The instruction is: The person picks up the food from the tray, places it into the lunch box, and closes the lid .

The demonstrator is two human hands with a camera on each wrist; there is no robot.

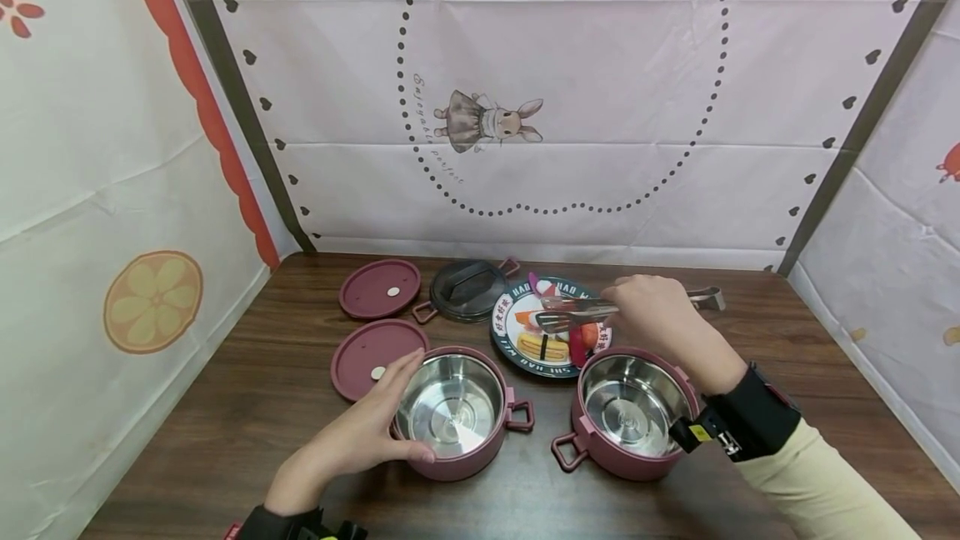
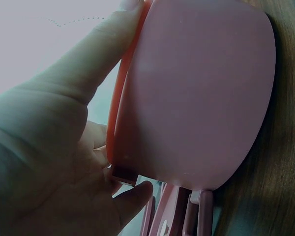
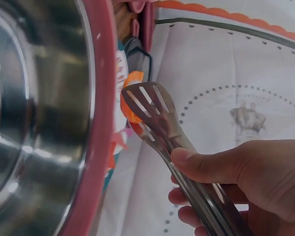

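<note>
Left hand [image 1: 360, 432] cups the near wall of the left steel-lined pot [image 1: 457, 411], fingers curled against its rim; in the left wrist view only the pot's pink outer wall shows. Right hand [image 1: 660, 319] grips metal tongs [image 1: 573, 312], their tips over the plate of toy food [image 1: 517, 332] just beyond the right pot [image 1: 630, 407]. Whether the tongs pinch any piece cannot be told, as the hand hides the plate's far side and the wrist view blurs the food.
</note>
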